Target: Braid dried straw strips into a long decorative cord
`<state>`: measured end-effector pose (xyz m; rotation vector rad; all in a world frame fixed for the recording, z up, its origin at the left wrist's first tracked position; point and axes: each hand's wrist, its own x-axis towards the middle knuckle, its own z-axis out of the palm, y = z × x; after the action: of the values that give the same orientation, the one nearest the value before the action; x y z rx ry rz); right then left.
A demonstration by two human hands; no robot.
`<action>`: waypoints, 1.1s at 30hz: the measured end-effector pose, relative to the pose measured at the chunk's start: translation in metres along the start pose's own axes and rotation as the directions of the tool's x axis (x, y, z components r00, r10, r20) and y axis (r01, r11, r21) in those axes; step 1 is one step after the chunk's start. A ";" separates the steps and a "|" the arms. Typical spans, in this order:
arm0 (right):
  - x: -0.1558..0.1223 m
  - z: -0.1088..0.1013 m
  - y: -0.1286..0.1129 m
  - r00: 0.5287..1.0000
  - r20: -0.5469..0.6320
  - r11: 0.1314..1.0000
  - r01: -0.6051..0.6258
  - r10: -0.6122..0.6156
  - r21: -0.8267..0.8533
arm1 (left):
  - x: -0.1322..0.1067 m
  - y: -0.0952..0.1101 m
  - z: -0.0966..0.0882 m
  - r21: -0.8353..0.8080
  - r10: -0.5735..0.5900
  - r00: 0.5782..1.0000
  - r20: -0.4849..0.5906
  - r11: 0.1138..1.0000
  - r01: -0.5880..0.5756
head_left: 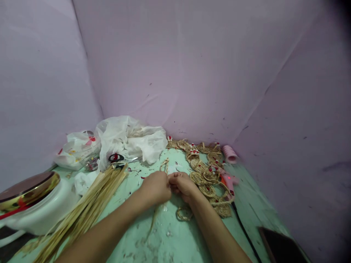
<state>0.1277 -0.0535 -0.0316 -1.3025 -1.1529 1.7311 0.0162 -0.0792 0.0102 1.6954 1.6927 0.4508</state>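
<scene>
Left hand (157, 187) clenched, right hand (183, 185) pinching; both grip 1 braided strand (166, 162) over the bench (170, 237), looped end beyond knuckles. Coiled braidwork (206, 189), red and white beads, near right hand; dry strips (90, 201) left.

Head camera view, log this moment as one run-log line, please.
left hand: closed on braided strand | right hand: fingers curled alongside, grip hidden | nearby: straw bundle, coiled braid pieces, pink glue gun

2 hands (157, 187) (183, 185); 1 glue gun (230, 180)
</scene>
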 end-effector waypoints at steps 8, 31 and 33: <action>-0.001 -0.006 -0.004 0.997 0.083 1.000 0.000 0.000 0.001 | 0.024 -0.014 -0.011 -0.468 -0.154 0.949 0.276 0.841 0.273; -0.021 0.002 -0.021 0.971 -0.041 0.617 0.116 -0.234 -0.778 | 0.031 -0.029 -0.004 -0.523 -0.086 0.978 0.189 0.834 0.175; -0.015 -0.005 -0.022 0.964 -0.139 0.753 0.082 -0.225 -0.653 | 0.032 -0.030 -0.007 -0.543 -0.067 0.974 0.218 0.821 0.178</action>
<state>0.1364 -0.0576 -0.0064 -1.6746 -1.7599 1.0556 -0.0077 -0.0497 -0.0125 1.1482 1.3432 0.6316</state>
